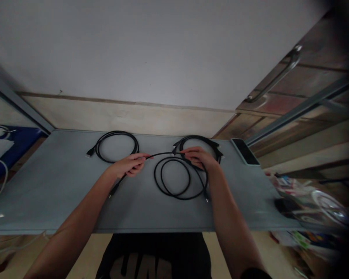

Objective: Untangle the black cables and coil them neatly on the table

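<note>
A thin black cable (163,154) stretches between my two hands above the grey table. My left hand (129,164) is closed on it at the left, and a plug end (114,190) hangs down below that hand. At the right, my right hand (200,157) pinches the cable with the fingertips. Below and between the hands lie loose black cable loops (176,196), with another plug (206,195) near my right forearm. Behind my left hand rests a coiled black cable (118,133). A second coiled cable (196,137) lies behind my right hand, which partly hides it.
A phone-like device (245,151) with a dark face lies at the table's (61,174) back right. Clutter with clear plastic (322,205) stands beyond the right edge. A blue surface (20,145) and a white cord (4,174) are at far left. A wall rises behind.
</note>
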A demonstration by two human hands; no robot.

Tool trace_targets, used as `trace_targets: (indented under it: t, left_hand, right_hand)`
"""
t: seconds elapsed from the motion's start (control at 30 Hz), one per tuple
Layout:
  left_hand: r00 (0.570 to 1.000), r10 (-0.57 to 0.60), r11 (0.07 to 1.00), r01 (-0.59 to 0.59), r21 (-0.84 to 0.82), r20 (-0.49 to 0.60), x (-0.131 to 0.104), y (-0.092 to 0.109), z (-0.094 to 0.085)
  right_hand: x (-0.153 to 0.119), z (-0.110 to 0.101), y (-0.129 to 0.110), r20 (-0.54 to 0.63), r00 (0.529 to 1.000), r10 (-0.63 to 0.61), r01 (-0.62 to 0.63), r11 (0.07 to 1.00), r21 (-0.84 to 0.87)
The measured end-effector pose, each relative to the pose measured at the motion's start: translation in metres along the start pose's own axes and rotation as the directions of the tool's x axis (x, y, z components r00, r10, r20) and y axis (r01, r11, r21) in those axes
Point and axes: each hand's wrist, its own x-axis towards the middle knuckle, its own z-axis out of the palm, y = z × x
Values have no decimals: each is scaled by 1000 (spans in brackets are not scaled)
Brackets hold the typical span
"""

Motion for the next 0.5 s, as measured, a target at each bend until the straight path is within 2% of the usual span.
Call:
trace_targets:
  t: [0.07,0.13,0.17,0.2,0.23,0.27,0.33,0.37,0.43,0.5]
  left_hand:
    - [998,-34,999,33,26,62,3,-1,7]
    - [984,-88,994,78,73,157,4,-2,12]
    - [975,-115,991,98,96,191,5,-3,13]
    - [970,-131,988,110,109,207,5,-4,14]
    - [970,-131,988,110,109,204,6,-5,14]
    - [977,-112,991,96,96,181,8,-5,13]
    - [996,-30,999,28,28,85,10,-5,11]
    - [999,22,1000,-22,-19,25,10,-3,9]
    - [989,120,985,-129,-117,-83,10,2,3]
    - [973,186,956,-212,-201,-138,7,8,-2]
  right_hand:
    - [-2,0,1,214,965,150,-136,988,-79]
    - [-3,1,1,392,877,277,-226,959,-170]
    - [-3,1,2,445,840,309,-243,949,-201]
    - [-3,2,2,466,828,311,-240,949,-206]
    - [-3,2,1,455,847,276,-217,960,-179]
    - [-3,3,1,413,887,207,-172,978,-121]
    - [-5,3,-2,251,968,20,-30,999,39]
    - [-7,3,-4,154,986,-65,48,993,109]
    - [-8,2,-8,-11,984,-180,179,966,189]
    - [-7,3,-10,-135,957,-256,280,938,206]
